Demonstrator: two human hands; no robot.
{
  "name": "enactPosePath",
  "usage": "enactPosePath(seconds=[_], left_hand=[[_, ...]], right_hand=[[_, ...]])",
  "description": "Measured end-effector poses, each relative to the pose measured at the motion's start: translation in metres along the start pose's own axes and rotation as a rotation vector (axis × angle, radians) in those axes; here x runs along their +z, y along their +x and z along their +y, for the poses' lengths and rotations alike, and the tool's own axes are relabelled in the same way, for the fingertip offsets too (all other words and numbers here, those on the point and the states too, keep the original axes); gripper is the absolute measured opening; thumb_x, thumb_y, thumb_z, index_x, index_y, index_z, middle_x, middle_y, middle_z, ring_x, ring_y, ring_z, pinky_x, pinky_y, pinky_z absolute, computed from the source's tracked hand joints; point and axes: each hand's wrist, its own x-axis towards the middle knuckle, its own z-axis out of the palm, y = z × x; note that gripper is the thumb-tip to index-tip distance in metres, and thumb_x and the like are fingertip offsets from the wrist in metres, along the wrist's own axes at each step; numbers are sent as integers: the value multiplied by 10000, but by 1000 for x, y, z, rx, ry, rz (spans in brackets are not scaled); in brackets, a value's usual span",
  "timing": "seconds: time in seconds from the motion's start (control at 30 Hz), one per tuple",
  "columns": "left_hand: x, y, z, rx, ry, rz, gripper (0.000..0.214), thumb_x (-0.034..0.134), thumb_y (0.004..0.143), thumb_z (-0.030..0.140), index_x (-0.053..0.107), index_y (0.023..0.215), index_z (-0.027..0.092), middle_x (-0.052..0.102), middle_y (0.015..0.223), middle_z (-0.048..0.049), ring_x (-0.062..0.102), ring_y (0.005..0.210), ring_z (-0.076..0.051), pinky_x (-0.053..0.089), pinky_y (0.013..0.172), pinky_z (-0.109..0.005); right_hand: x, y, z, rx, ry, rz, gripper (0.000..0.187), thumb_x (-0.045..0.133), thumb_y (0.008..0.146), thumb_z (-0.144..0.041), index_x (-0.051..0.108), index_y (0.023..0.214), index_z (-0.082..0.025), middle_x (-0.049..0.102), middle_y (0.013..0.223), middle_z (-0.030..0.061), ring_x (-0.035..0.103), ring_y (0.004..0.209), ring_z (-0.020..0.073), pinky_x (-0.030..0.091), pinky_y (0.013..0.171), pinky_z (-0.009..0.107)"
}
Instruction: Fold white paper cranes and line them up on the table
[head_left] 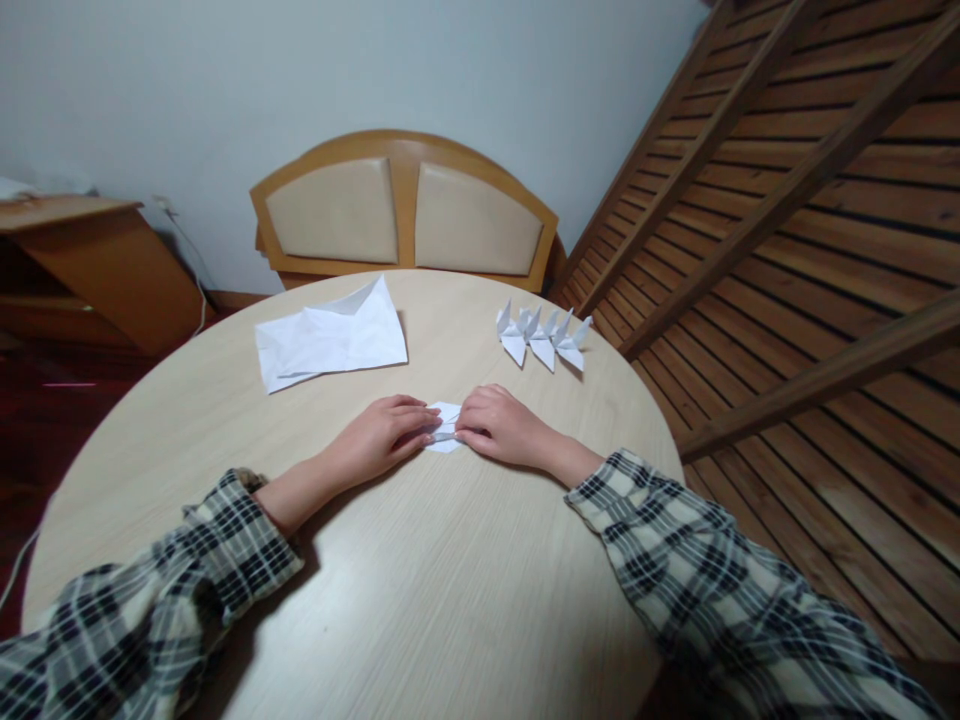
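Head view: left hand [382,437] and right hand [504,427] both press fingertips onto a small folded white paper [446,428] lying mid-table [465,590], fingers together, pinching its edges. Folded paper cranes [544,337] sit far right, loose white sheets [330,338] far left.

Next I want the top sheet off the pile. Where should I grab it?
Probably best to pinch the sheet's upturned far corner, coming in from the right. It stands up off the table, while the other edges seem to lie flat.
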Motion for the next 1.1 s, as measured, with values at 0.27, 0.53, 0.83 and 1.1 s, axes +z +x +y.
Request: enactPosePath(seconds=[0.27, 0.53, 0.83, 1.1], left_hand=[[0, 2, 3, -20, -24, 13, 291, 526, 963, 240, 679, 1206, 194, 731, 1172, -106, 635, 1101, -252, 512, 961, -459], [-6, 2, 8, -64, -8, -20, 326, 537, 907, 168, 617, 1223, 170, 712, 1142, -117, 632, 1060, -257, 517, 925, -441], [-5, 1, 6, 11, -35, -32, 247, 497, 938, 162, 631, 1141, 201, 692, 1183, -114, 617, 1113, -248, 495, 955, -456], [-7, 1, 4, 19, -22, -49, 266, 509, 931, 136, 682, 1118, 209, 695, 1214, -105, 616, 1112, -243, 494, 958, -452]], right_hand=[[2, 1, 1, 53, -29, 10, 179, 566, 951, -288, 669, 859, -174, 653, 886, 53, 533, 877, 196, 343, 826, 342], [5, 1, 2, 110, -33, 3, 178, 579, 941, -291, 647, 836, -164, 618, 873, 56, 523, 882, 195, 360, 808, 329], [6, 2, 3, 109, 2, 27, 91, 574, 931, -246, 631, 913, -177, 646, 910, 59, 531, 899, 204, 364, 816, 331], [8, -2, 10, 37, 17, 3, 213, 552, 887, -98, 705, 982, -211, 634, 971, 56, 536, 971, 209, 363, 861, 346]])
